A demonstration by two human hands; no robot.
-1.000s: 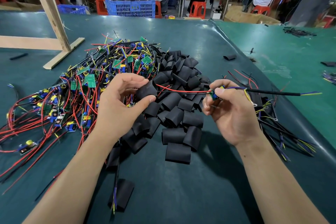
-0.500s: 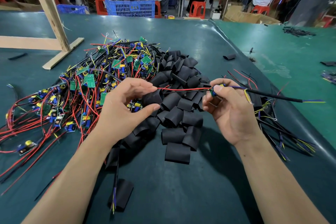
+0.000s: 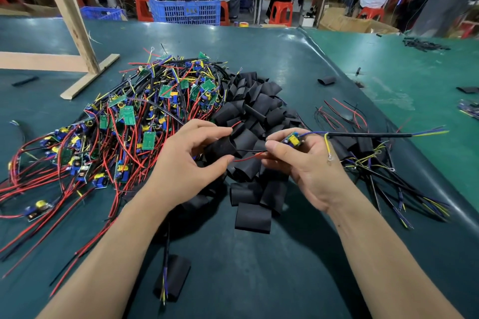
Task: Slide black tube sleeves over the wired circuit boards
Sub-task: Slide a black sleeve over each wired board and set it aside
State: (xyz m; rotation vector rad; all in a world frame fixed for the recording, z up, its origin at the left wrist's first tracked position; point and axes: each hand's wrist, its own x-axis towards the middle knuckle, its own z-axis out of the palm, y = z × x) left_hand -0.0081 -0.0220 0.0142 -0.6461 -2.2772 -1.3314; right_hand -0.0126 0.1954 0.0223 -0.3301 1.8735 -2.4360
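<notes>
My left hand (image 3: 186, 163) grips a black tube sleeve (image 3: 220, 148) between thumb and fingers above the sleeve pile. My right hand (image 3: 305, 166) pinches a small wired circuit board (image 3: 293, 140) with a yellow part on top. The board's red and black wires (image 3: 248, 154) run left into the sleeve's open end, and a red tip shows past its far end. A black cable (image 3: 368, 134) with blue and yellow cores trails right from the board. A heap of loose black sleeves (image 3: 256, 109) lies under both hands. Bare wired boards (image 3: 124, 122) lie heaped to the left.
Sleeved assemblies with black cables (image 3: 388, 176) lie to the right. One sleeved piece (image 3: 172, 277) lies near the front edge. A wooden frame (image 3: 77, 41) stands at the back left. A blue crate (image 3: 185, 6) and seated people are beyond the green table (image 3: 259, 267).
My hands have come closer together. The red and black wires now pass through the sleeve, and the board has turned so that its yellow part faces up.
</notes>
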